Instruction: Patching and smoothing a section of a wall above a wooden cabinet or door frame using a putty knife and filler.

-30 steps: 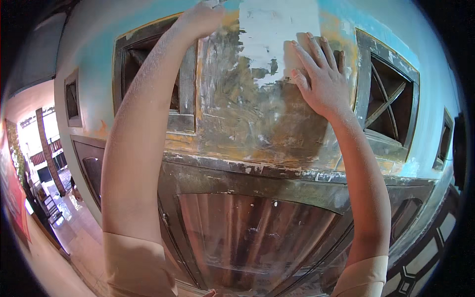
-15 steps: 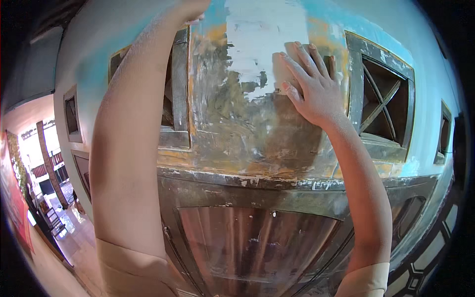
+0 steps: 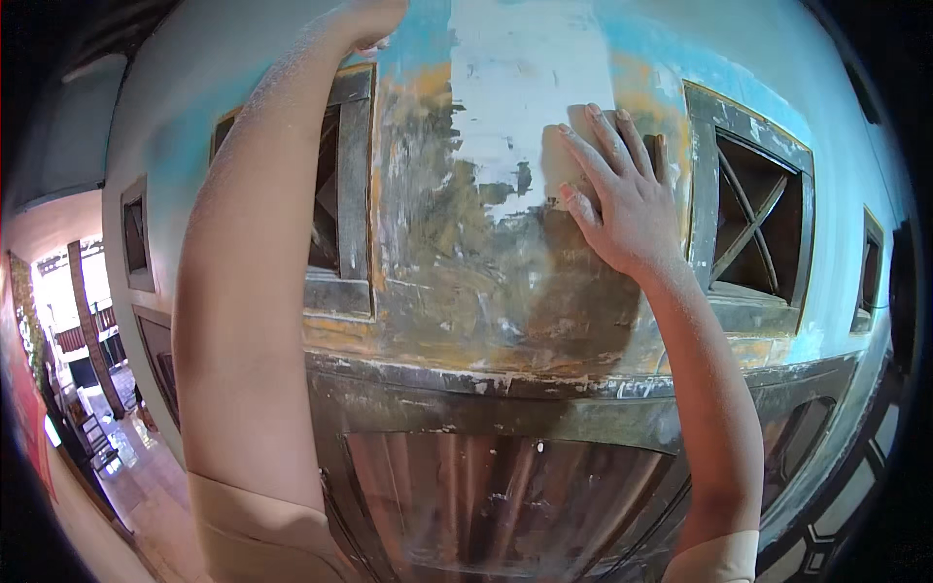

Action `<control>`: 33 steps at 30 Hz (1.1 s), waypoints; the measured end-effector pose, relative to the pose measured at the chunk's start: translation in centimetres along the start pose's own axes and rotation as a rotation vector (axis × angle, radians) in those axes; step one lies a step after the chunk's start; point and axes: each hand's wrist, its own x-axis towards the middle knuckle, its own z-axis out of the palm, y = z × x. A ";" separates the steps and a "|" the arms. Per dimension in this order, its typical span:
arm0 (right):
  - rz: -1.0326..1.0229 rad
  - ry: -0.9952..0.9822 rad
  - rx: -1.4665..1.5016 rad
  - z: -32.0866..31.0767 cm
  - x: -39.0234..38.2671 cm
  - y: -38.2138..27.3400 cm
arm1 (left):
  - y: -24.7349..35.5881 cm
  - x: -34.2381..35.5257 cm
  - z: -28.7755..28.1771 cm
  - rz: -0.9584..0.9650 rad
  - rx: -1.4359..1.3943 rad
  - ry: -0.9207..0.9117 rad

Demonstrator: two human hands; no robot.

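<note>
My left hand (image 3: 374,24) is raised to the wall at the top edge, left of the white patch (image 3: 505,68), with fingers curled; what it holds, if anything, is hidden. My right hand (image 3: 622,204) rests on the mottled wall (image 3: 437,253) at the patch's lower right, fingers spread and dusty, holding nothing. The wall is scraped, with blue, ochre, grey and olive areas. Window openings with dark frames flank it; the right one (image 3: 748,219) has curved crossed bars, and the left one (image 3: 350,194) is partly behind my arm.
Below runs a worn dark ledge (image 3: 486,384) above wooden doors with a reddish-brown panel (image 3: 505,496). Small windows (image 3: 136,238) sit farther out. At the far left a bright opening shows a post (image 3: 87,321), railing and tiled floor (image 3: 126,486). A dark panelled gate (image 3: 836,515) is lower right.
My left hand has moved left from where it was a second ago. The wall and my right hand have shifted lower in the picture; that hand stays spread on the same area.
</note>
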 end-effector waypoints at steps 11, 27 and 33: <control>-0.011 0.045 -0.005 0.3 0.0 0.3 | 1.3 -7.6 0.5 0.139 0.116 -0.097; 0.095 0.007 0.043 -0.8 -7.4 -2.3 | -5.1 -39.9 9.5 0.040 0.141 -0.241; 0.163 -0.099 0.078 -1.1 -15.3 -3.2 | -5.0 -45.0 13.2 0.015 0.014 -0.261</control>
